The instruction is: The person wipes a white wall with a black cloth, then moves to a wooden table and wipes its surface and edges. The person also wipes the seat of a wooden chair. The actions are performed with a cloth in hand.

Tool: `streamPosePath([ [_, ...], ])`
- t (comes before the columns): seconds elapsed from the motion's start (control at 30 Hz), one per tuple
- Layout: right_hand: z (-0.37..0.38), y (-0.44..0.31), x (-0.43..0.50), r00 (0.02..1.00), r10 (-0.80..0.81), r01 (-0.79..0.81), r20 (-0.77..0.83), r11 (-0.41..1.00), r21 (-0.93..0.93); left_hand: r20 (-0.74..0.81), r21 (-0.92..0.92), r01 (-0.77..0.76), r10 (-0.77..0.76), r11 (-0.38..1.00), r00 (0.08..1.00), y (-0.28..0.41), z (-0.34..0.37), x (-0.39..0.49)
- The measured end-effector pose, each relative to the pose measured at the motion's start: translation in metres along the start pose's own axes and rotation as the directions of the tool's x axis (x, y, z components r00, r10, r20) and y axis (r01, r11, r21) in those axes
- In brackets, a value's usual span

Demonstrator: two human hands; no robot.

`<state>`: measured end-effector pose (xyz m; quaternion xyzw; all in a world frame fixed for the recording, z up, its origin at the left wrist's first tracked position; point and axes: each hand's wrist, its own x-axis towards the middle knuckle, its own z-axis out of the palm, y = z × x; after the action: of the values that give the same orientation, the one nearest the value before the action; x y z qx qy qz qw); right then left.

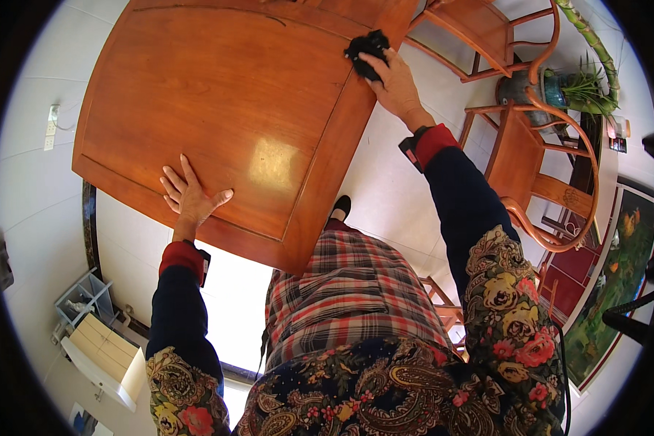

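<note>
A reddish-brown wooden table (223, 98) with a framed top spreads out before me. My right hand (395, 84) grips a bunched black cloth (366, 54) and presses it onto the table's right border, near the far part of that edge. Palm down, my left hand (193, 193) rests on the near left part of the tabletop with its fingers spread and nothing in it. A bright patch of reflected light shows on the wood to the right of the left hand.
Wooden armchairs (515, 158) with curved rails stand right of the table. Behind them are a potted plant (583, 90) and a framed painting (605, 289). A grey shelf (87, 297) and a cardboard box (106, 346) sit at lower left. A wall socket (49, 128) is at left.
</note>
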<state>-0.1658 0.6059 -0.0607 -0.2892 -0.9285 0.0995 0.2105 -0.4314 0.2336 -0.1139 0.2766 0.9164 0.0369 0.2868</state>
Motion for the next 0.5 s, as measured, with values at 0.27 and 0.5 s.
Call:
streamPosePath([
  [0.27,0.048,-0.119,-0.102,0.978,-0.181,0.173,0.101,0.981,0.087,0.014,0.019,0.022,-0.022,1.000,1.000,-0.001,0.005,0.003],
  [0.5,0.017,-0.205,-0.176,0.618,-0.678,0.354,0.398,0.692,0.629,-0.018,0.029,-0.029,0.030,0.999,0.999,0.004,0.001,0.001],
])
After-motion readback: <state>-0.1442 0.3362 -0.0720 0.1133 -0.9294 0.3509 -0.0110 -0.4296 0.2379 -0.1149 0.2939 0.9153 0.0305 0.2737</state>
